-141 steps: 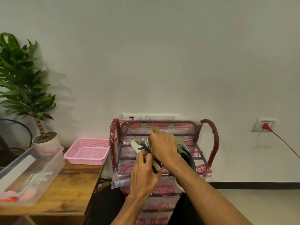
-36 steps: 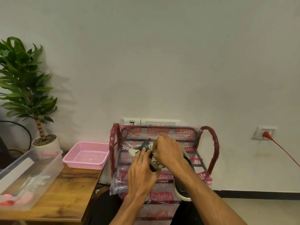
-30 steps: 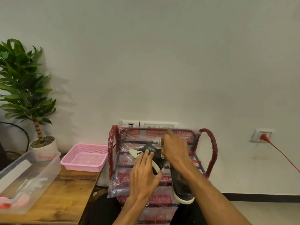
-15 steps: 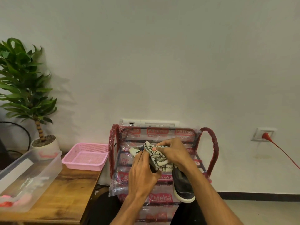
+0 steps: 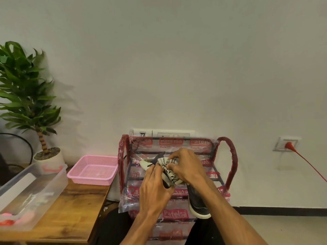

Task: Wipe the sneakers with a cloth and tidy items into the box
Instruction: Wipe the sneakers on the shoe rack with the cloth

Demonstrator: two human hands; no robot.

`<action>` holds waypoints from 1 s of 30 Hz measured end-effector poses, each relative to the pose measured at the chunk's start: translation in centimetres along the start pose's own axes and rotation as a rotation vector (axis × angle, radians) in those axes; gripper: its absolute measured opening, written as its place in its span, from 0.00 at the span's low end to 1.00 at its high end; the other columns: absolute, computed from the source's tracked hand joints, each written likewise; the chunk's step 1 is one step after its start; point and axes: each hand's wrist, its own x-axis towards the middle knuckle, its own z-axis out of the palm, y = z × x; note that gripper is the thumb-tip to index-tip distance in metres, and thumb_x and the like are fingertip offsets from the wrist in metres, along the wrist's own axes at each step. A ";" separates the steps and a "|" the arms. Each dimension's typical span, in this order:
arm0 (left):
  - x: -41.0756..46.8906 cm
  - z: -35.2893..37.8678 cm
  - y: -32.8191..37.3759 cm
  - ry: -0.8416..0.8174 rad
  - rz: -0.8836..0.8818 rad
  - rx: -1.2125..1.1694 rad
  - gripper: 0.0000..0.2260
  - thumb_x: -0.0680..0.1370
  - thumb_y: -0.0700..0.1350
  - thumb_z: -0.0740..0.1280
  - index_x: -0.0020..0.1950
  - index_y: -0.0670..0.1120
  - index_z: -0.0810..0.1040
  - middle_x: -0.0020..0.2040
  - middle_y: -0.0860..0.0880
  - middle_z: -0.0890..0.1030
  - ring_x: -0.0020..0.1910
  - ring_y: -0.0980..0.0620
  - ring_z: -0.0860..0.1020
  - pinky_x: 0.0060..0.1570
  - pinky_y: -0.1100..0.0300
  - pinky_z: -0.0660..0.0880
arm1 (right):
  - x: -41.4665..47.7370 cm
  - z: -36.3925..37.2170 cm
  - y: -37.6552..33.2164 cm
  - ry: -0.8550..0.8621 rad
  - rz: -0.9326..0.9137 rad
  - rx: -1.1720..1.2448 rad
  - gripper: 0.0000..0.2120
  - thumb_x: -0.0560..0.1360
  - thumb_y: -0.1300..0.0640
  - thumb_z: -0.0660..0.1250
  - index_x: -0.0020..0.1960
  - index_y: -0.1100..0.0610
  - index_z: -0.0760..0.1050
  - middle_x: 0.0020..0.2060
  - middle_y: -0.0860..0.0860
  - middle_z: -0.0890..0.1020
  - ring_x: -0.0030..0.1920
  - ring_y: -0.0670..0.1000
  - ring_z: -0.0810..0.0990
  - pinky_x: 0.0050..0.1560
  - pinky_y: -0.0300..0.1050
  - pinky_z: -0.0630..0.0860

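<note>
Since a second ago the cloth has been pulled across the sneaker, held up before the rack — its plastic wrap printed "Patelsa". The cloth is bunched in the curled right hand; the sneaker is gripped by the left hand. Left of the rack, a pink basket and a clear box holding pink and red items are set on the desk.

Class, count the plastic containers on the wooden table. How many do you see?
2. The clear box stands on the table, at its left, partly out of frame; the pink basket sits at its far right corner. Others may lie off-camera.
</note>
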 end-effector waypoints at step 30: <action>0.3 -0.7 0.2 0.026 -0.050 -0.025 0.31 0.67 0.52 0.76 0.66 0.49 0.69 0.58 0.52 0.78 0.56 0.53 0.77 0.52 0.58 0.79 | -0.3 0.0 -0.7 0.120 -0.129 -0.113 0.09 0.76 0.54 0.70 0.56 0.54 0.81 0.52 0.48 0.78 0.49 0.49 0.78 0.50 0.41 0.77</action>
